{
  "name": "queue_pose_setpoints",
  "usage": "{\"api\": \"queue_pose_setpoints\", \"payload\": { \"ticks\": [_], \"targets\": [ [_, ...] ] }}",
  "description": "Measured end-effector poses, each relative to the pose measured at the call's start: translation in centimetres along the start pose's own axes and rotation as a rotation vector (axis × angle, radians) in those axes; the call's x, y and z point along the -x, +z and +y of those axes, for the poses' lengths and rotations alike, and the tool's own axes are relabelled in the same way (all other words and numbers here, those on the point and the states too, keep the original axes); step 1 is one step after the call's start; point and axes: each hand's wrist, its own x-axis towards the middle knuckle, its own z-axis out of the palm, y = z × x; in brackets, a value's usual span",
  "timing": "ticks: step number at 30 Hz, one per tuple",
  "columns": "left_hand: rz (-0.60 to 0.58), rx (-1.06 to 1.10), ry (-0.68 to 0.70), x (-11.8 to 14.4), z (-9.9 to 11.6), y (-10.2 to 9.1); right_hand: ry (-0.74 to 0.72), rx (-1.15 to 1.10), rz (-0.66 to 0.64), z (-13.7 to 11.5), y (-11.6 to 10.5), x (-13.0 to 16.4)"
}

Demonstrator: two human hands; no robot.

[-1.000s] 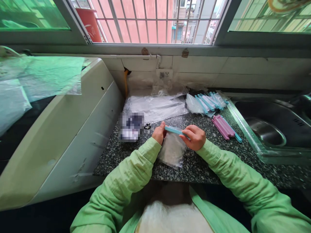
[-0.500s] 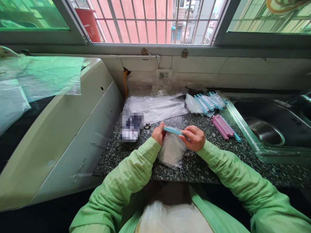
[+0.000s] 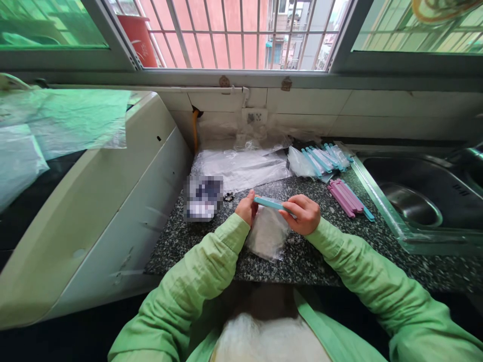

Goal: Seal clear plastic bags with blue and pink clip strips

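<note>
Between my two hands is a blue bag sealing clip (image 3: 269, 202), held level just above the counter. My left hand (image 3: 247, 207) pinches its left end, and my right hand (image 3: 302, 215) grips the right end with thumb and fingers. A clear plastic bag (image 3: 268, 234) hangs below the clip, its top edge at the clip and its body over the dark speckled counter. Whether the clip is fully closed along the bag, I cannot make out. Right of my hands lie several pink clips (image 3: 345, 197) with a blue one beside them.
Bags with blue clips (image 3: 324, 158) lie at the back right. Flat plastic sheeting (image 3: 241, 168) covers the back of the counter. A pixelated object (image 3: 204, 198) sits to the left. A steel sink (image 3: 411, 201) is at the right, a white appliance (image 3: 124, 216) at the left.
</note>
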Motion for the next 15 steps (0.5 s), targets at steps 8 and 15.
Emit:
{"api": "queue_pose_setpoints", "payload": {
  "ticks": [8,15],
  "targets": [
    [-0.059,-0.068,0.024,-0.47,-0.18,-0.27,0.017,-0.008,0.038,-0.03,-0.25,-0.14],
    [-0.114,-0.253,0.150,-0.92,-0.38,-0.78,0.067,-0.013,0.045,0.10,-0.42,-0.21]
  ]
}}
